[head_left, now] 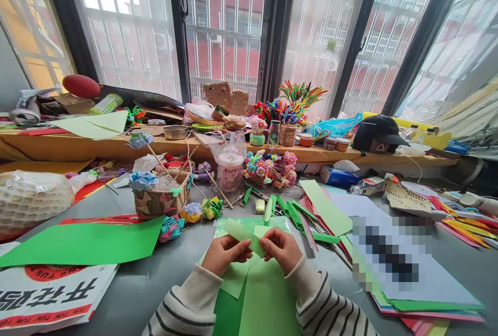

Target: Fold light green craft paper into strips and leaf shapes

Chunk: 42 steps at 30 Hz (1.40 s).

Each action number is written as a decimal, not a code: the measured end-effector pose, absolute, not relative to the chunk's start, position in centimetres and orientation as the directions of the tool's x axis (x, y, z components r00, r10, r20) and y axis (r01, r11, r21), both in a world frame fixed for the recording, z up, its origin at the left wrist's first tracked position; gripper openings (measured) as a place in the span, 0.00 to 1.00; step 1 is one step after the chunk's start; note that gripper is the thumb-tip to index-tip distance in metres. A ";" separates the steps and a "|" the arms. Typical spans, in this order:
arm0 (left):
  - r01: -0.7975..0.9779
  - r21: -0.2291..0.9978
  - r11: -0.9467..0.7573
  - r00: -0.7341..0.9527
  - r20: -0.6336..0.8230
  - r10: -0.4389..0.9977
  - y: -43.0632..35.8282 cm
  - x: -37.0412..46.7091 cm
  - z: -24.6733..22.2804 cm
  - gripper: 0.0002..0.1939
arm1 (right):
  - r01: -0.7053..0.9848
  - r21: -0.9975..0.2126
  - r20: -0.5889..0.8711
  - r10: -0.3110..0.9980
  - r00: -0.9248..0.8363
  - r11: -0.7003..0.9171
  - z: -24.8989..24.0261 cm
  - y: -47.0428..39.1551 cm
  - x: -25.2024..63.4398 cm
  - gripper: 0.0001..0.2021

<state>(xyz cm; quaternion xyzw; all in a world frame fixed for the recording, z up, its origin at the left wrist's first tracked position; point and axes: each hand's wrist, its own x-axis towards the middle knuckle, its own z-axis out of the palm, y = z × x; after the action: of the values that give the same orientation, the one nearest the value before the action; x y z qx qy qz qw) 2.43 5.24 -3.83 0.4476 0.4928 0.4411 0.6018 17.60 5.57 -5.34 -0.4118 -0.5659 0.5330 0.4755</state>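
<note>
One pale green strip (238, 231) slants between the left hand (225, 255) and the right hand (286, 249) — both are closed on it, thumb against fingers. It looks like paper: very light, flexible, quick to crease or tear, probably not slippery. A gentle pinch near the edges should suit it, leaving the middle flat. The strip's free end pokes up past the left fingers; its lower end meets the right fingertips. It is held above green sheets (268, 294) on the desk (136, 294) — just beyond, darker green pieces (293, 217) lie scattered.
</note>
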 end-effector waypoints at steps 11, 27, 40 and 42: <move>0.003 0.979 0.203 0.217 -0.199 0.956 5.2 2.5 -4.1 0.15 | 0.138 -0.979 0.116 0.967 -0.229 0.150 -5.3 5.5 17.6 0.13; 0.074 0.986 0.147 0.210 -0.159 0.965 5.4 2.4 -4.8 0.13 | 0.229 -0.963 0.090 0.969 -0.229 0.143 -6.1 5.4 17.4 0.10; 0.033 0.987 0.156 0.158 -0.159 0.975 5.3 2.5 -4.5 0.14 | 0.161 -0.986 0.010 0.965 -0.264 0.054 -5.2 5.0 17.4 0.12; 0.009 0.987 0.162 0.142 -0.162 0.977 5.3 2.4 -4.5 0.14 | 0.140 -0.990 -0.019 0.958 -0.286 0.022 -5.1 5.0 17.4 0.12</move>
<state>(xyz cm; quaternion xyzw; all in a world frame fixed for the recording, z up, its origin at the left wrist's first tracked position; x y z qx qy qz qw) 2.44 5.34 -4.48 0.4913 0.5013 0.4214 0.5742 17.43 4.99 -5.11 -0.4562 -0.6019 0.5300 0.3857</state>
